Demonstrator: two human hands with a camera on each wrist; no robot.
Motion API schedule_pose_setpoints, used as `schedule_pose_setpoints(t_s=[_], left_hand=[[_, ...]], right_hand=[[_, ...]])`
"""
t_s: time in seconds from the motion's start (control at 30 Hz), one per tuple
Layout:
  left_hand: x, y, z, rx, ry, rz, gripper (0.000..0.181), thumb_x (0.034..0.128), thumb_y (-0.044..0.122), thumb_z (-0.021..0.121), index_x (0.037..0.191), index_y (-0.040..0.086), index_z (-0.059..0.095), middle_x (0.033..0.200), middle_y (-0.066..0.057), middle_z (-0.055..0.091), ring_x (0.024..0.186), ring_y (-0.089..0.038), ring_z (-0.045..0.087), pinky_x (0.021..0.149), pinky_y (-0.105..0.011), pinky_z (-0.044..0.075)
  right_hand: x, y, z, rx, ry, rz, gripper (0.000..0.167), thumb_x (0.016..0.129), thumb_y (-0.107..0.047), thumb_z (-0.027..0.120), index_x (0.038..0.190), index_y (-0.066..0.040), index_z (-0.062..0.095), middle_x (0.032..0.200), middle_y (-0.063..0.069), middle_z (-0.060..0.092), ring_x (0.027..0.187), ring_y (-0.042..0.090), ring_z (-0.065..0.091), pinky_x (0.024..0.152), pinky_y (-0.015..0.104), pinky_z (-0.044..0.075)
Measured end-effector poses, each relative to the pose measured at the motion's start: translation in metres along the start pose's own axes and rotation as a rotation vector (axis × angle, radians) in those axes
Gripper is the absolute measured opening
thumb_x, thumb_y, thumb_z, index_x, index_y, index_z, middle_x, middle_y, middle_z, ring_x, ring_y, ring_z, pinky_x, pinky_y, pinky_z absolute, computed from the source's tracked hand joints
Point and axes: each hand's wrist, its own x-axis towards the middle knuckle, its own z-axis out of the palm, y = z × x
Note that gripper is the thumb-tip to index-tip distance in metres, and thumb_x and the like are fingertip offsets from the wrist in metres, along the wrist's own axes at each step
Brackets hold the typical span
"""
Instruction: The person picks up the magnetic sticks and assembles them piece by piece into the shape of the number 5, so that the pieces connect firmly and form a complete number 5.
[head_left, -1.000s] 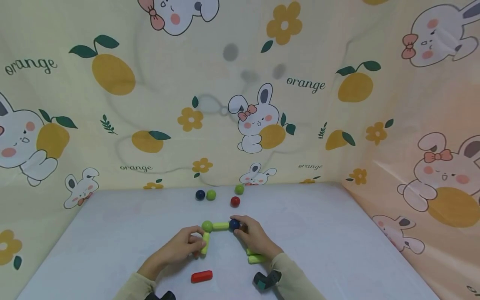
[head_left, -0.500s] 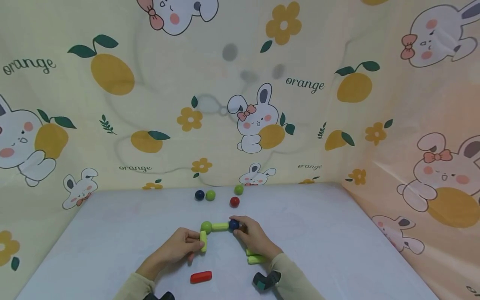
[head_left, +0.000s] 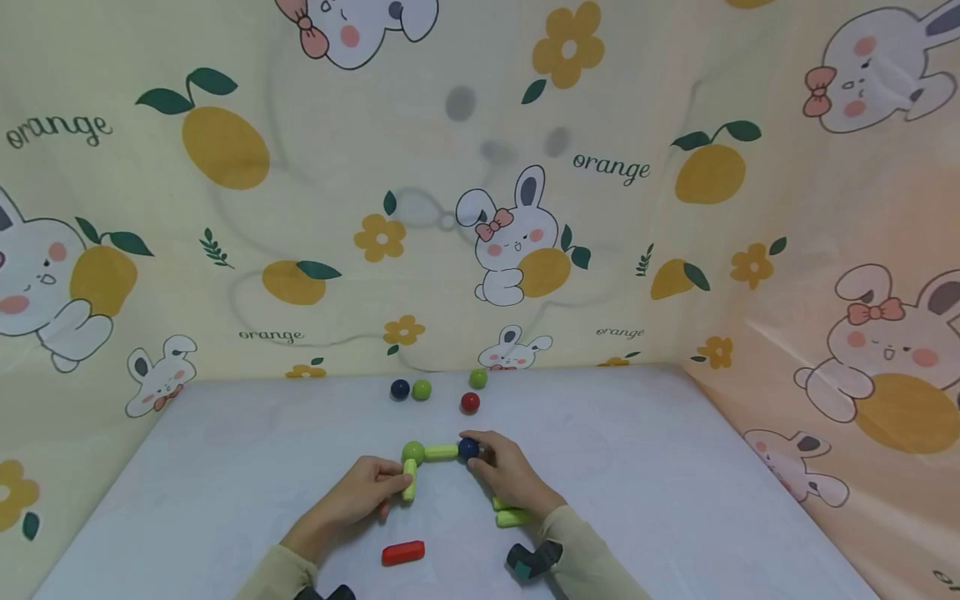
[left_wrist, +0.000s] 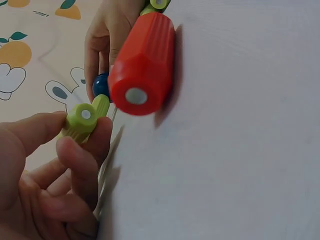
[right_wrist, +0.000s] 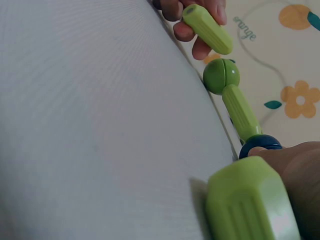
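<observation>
My left hand [head_left: 367,490] pinches a light-green rod [head_left: 408,481] between thumb and fingers. In the right wrist view that rod [right_wrist: 207,30] points at a green ball [right_wrist: 221,76], with a small gap between the two. From the green ball [head_left: 413,452] a second light-green rod [head_left: 441,452] runs right to a dark blue ball [head_left: 468,449]. The blue ball is gripped by the fingers and thumb of my right hand [head_left: 513,475]. A pale round disc shows on the end of the held rod [left_wrist: 82,120] in the left wrist view.
A red rod [head_left: 403,552] lies in front, between the forearms. Light-green rods [head_left: 513,518] lie by the right wrist, partly hidden. At the back sit a dark blue ball [head_left: 401,389], two green balls [head_left: 422,389] and a red ball [head_left: 470,402].
The rod in my left hand came away from the spot beneath the green ball, shifted slightly left and toward me, then moved back close to it. My right hand has stayed on the blue ball.
</observation>
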Motion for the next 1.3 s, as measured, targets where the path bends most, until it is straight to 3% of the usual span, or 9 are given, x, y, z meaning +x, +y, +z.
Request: schedule_pose_setpoints(t_s=[0.3,0.77,1.03,1.3], left_hand=[[0.0017,0.0022,0.0036,0.001,0.064,0.003,0.030,0.0994,0.021,0.062,0.113,-0.005,0.072,0.059,0.005,0.056,0.047,-0.006,0.048,0.051,-0.020,0.037],[0.0057,0.0005,0.0060,-0.026,0.087,-0.068,0.034,0.0991,0.022,0.064,0.119,-0.005,0.070,0.072,0.001,0.069,0.048,-0.008,0.052,0.050,-0.020,0.037],[0.0069,0.0020,0.0077,0.008,0.113,-0.123,0.029,0.0984,0.027,0.065,0.110,0.003,0.075,0.075,0.001,0.067,0.049,-0.008,0.051,0.047,-0.021,0.032],[0.0068,0.0011,0.0064,-0.016,0.091,-0.085,0.031,0.0990,0.031,0.064,0.104,0.004,0.077,0.085,-0.002,0.077,0.047,-0.005,0.052,0.045,-0.019,0.030]], right_hand=[[0.0003,-0.0021,-0.0015,0.005,-0.002,0.004,0.046,0.100,-0.015,0.063,0.144,-0.023,0.055,0.118,0.001,0.060,0.099,0.014,0.052,0.085,0.027,0.046],[0.0005,-0.0002,-0.0001,0.004,-0.004,0.009,0.046,0.100,-0.015,0.063,0.144,-0.024,0.055,0.124,0.002,0.060,0.101,0.014,0.052,0.088,0.030,0.047],[0.0005,-0.0009,-0.0004,-0.002,-0.006,0.008,0.046,0.100,-0.016,0.063,0.144,-0.024,0.054,0.123,0.002,0.060,0.101,0.014,0.052,0.088,0.030,0.047],[0.0000,-0.0018,-0.0004,-0.009,-0.002,0.012,0.046,0.100,-0.016,0.063,0.144,-0.025,0.054,0.120,0.002,0.060,0.100,0.014,0.052,0.087,0.029,0.047]])
